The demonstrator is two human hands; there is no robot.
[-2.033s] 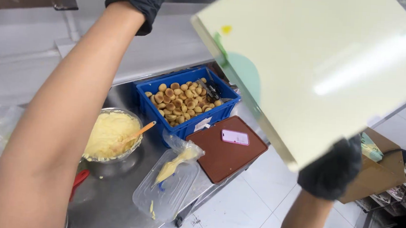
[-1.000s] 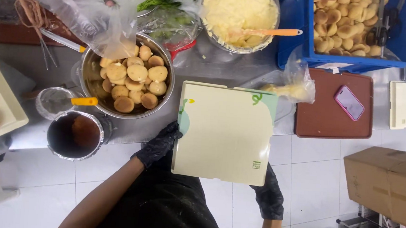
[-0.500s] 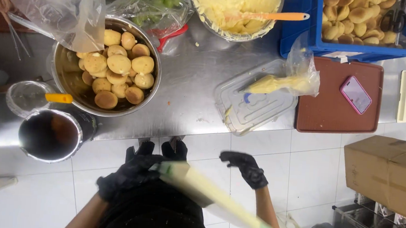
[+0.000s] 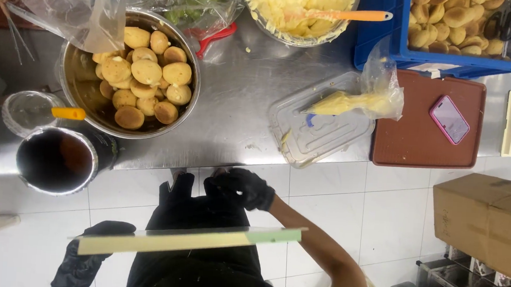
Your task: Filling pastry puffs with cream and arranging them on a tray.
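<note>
Stainless counter (image 4: 233, 118) spans the view above white floor tiles, while below it a pale green board (image 4: 189, 241) sits edge-on at waist height, left hand (image 4: 88, 258) apparently gripping its end, right hand (image 4: 243, 187) curled loosely, holding nothing.

Both hands wear black gloves. By the left hand (image 4: 88, 258) fingers is a pale yellow board (image 4: 189, 241) with a green end. Past the right hand (image 4: 243, 187) fingers, a shiny silver table (image 4: 241, 94) holds a see-through lid (image 4: 319, 127), a yellow cream bag (image 4: 354, 102), golden-brown buns (image 4: 143, 79), a brown board (image 4: 428, 122), a pink phone (image 4: 449, 119) and a blue crate (image 4: 383, 32).
</note>
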